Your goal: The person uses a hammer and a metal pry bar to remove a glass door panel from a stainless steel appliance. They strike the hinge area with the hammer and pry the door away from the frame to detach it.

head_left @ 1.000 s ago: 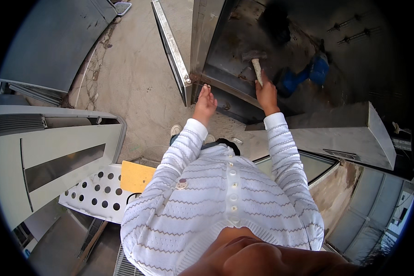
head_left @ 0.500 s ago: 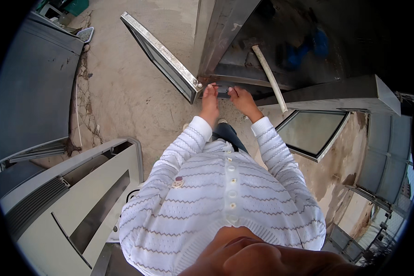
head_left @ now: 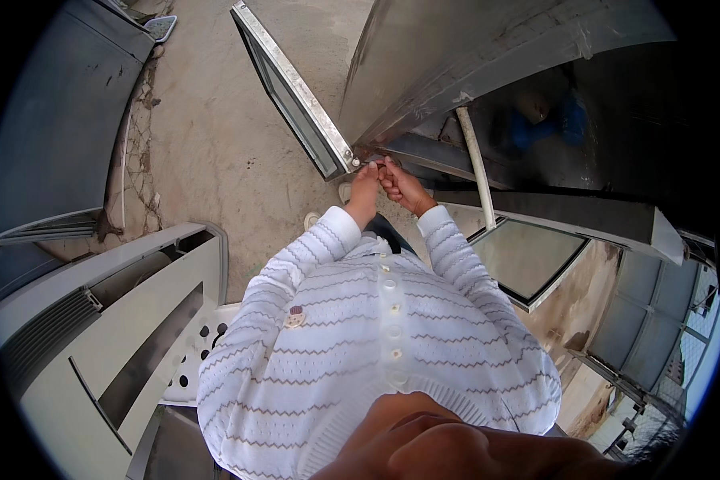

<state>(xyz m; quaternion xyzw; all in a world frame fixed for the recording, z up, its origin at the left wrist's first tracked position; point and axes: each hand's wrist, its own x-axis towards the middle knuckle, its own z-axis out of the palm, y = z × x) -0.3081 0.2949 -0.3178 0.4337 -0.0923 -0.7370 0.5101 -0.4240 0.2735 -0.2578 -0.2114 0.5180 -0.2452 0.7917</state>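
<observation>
My left hand (head_left: 365, 192) and my right hand (head_left: 406, 189) meet in front of my body, fingertips almost touching. Both are closed in a pinch; a thin dark piece shows at the fingertips, too small to name. Just left of them is the lower corner of a metal-framed glass door (head_left: 302, 96), which stands swung out from a metal cabinet (head_left: 424, 64). Behind the hands lies the cabinet's dark open inside, and a pale tube (head_left: 477, 164) slants across its opening.
Another glass door (head_left: 532, 254) hangs open at the right. Blue objects (head_left: 548, 128) sit deep in the dark cabinet. At lower left stands a cream appliance casing (head_left: 168, 296), with a white panel with round holes (head_left: 190, 370) beside it. A grey metal sheet (head_left: 68, 128) is farther left.
My right hand has come in to meet the left; they were slightly apart, with a thin dark strand between them. My view has shifted a little, showing more of the cabinet's side.
</observation>
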